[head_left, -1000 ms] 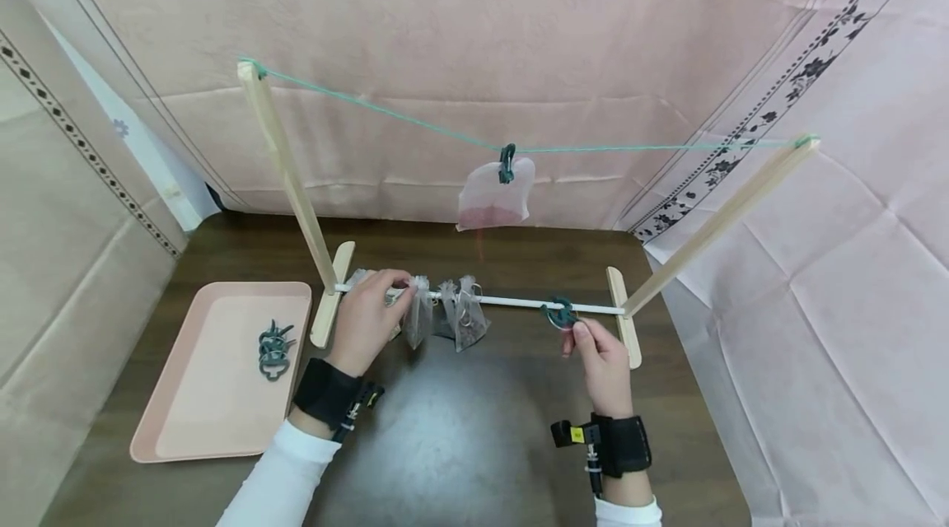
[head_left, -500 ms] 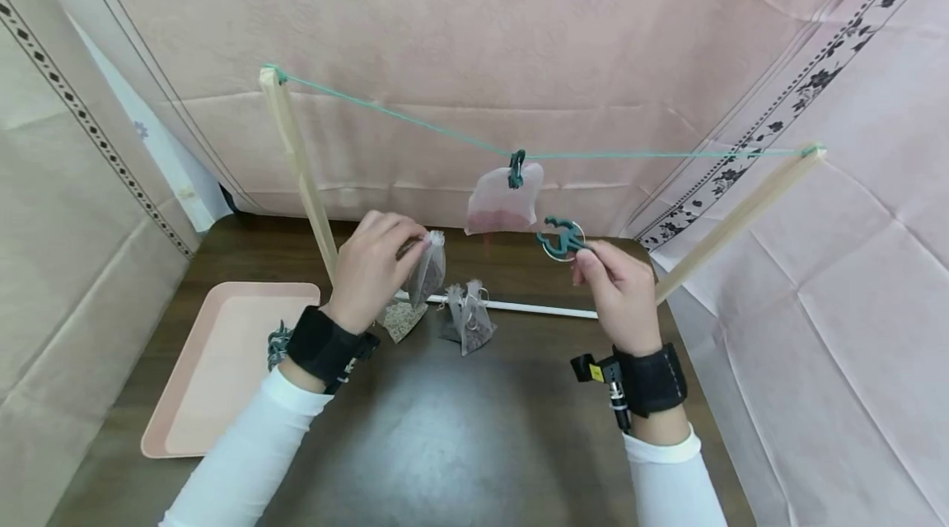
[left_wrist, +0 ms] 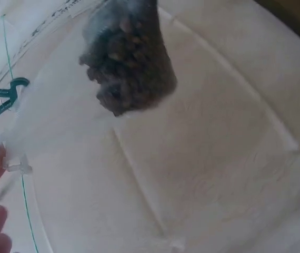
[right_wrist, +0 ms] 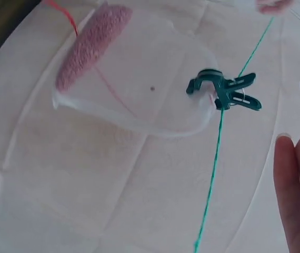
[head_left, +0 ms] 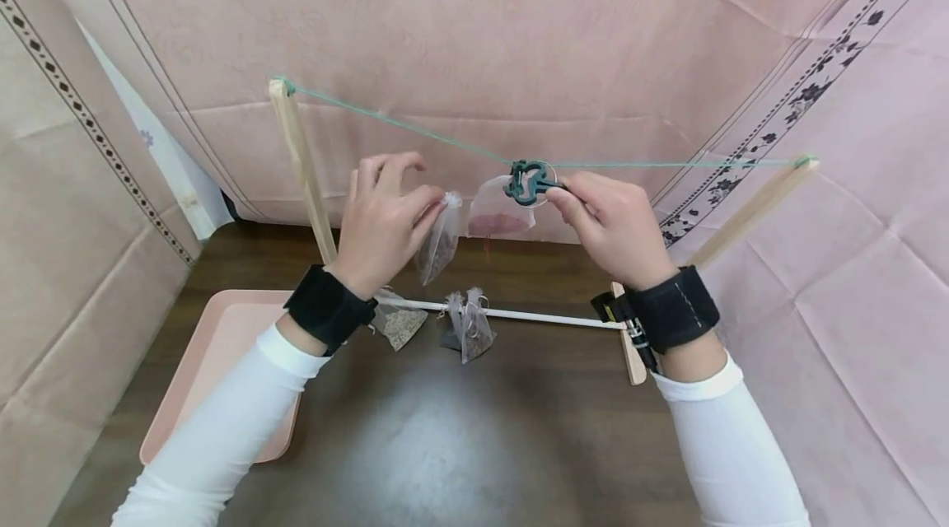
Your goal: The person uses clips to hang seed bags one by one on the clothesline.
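My left hand point(head_left: 381, 226) pinches the gathered top of a sheer drawstring pouch point(head_left: 441, 245) between thumb and finger. Dark, coarse bits fill the pouch's bottom point(left_wrist: 129, 63) in the left wrist view. The right hand point(head_left: 611, 226) grips the handles of a dark green spring clip point(head_left: 528, 184), held at the height of the green string point(head_left: 415, 129). Just behind it, another sheer pouch point(head_left: 495, 218) with pink grains hangs from the string. A second green clip point(right_wrist: 221, 89) fastens that pouch, as the right wrist view shows.
Two wooden posts point(head_left: 300, 165) bear the string, with a white rod point(head_left: 549, 317) low between them. More filled pouches point(head_left: 471, 329) lie by the rod. A pink tray point(head_left: 196, 362) stands at the left, partly behind the left arm. Pink cloth point(head_left: 445, 33) surrounds the table.
My left hand has lifted the pouch from beside the rod toward the string. The right hand has raised the clip up and leftward, near the hanging pouch.
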